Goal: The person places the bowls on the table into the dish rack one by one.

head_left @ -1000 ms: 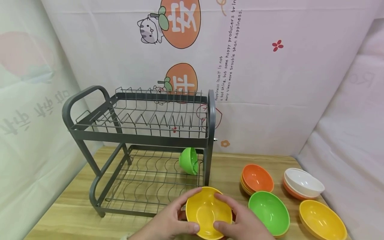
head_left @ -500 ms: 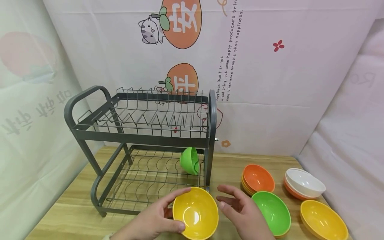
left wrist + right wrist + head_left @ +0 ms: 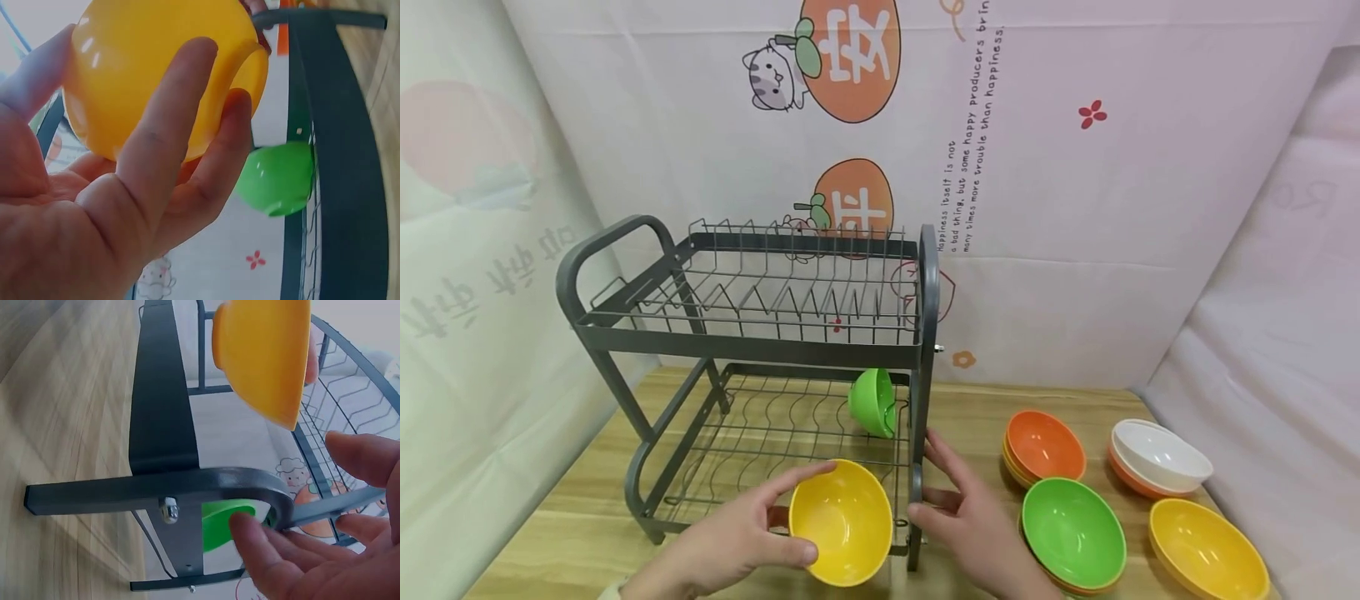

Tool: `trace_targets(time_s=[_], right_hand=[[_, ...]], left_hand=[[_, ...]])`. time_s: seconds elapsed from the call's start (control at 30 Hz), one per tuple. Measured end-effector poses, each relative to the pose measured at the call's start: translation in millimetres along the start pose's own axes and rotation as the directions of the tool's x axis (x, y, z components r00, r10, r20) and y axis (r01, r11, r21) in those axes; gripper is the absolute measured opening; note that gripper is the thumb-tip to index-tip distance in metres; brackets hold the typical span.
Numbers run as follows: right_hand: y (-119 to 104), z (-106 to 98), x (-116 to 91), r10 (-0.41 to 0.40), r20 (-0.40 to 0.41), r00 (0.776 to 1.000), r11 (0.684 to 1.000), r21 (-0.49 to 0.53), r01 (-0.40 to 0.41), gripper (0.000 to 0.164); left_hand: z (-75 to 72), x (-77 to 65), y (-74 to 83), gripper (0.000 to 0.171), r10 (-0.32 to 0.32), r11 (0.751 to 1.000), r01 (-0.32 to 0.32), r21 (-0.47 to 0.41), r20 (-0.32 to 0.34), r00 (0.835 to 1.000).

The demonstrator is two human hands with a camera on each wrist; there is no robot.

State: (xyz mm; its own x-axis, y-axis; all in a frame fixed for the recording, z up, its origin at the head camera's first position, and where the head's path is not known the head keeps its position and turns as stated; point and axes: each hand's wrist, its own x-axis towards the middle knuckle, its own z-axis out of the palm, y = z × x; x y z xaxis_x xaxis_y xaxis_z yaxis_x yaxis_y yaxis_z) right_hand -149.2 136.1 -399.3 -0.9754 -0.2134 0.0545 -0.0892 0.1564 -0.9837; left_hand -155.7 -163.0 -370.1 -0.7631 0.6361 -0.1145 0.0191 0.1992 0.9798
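While I watch through the head view, the person's left hand (image 3: 748, 521) has its grip narrowed on a yellow bowl (image 3: 841, 525), thumb at the near rim; from the left wrist I see fingers against the bowl's outside, by its foot ring. The bowl is raised at the right front of the lower tier (image 3: 790, 372) of a 2-tier dark rack (image 3: 752, 344), its mouth tilted toward the head camera. The right hand (image 3: 973, 529) has a wide grip, fingers parted just beside the rack's right side; I cannot tell whether they touch it. Near the back right of the lower tier, 1 green bowl (image 3: 871, 406) lies on its side. On the table (image 3: 550, 542), right of the rack, I see an orange bowl (image 3: 1045, 446) stacked on yellow, a larger green bowl (image 3: 1073, 529), a white bowl (image 3: 1161, 454) stacked on orange, and another yellow bowl (image 3: 1206, 550).
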Motion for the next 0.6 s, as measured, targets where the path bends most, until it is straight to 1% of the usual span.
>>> trace_targets(time_s=[0.07,0.17,0.3,0.37,0.47,0.53,0.6], right_hand=[[0,2,3,-0.008,-0.009,1.0,1.0,-0.028,0.008,0.09],[1,5,6,-0.021,-0.039,0.999,0.994,-0.113,0.017,0.091],[2,9,8,-0.027,-0.071,0.997,0.975,-0.22,0.011,0.094],[1,11,9,-0.027,-0.092,0.995,0.962,-0.274,0.001,0.095],[0,15,10,-0.047,-0.118,0.992,0.938,-0.347,0.003,0.094],[-1,16,11,-0.064,-0.131,0.989,0.923,-0.385,0.009,0.092],[-1,17,12,-0.071,-0.136,0.988,0.916,-0.402,0.011,0.09]], left_hand=[[-3.8,-1.7,0.6,0.076,0.007,0.999,-0.006,0.031,-0.021,1.0],[-7.5,-3.7,1.6,0.077,0.018,0.998,-0.015,0.067,-0.047,0.999],[-9.8,-3.8,2.1,0.078,0.031,0.993,-0.022,0.114,-0.076,0.997],[-10.6,-2.6,1.9,0.078,0.034,0.989,-0.02,0.147,-0.096,0.995],[-11.9,-0.2,1.5,0.081,0.024,0.979,0.003,0.202,-0.132,0.991],[-13.1,1.3,1.4,0.083,0.005,0.973,0.033,0.229,-0.161,0.987],[-14.3,2.9,1.9,0.084,-0.015,0.967,0.064,0.247,-0.195,0.981]])
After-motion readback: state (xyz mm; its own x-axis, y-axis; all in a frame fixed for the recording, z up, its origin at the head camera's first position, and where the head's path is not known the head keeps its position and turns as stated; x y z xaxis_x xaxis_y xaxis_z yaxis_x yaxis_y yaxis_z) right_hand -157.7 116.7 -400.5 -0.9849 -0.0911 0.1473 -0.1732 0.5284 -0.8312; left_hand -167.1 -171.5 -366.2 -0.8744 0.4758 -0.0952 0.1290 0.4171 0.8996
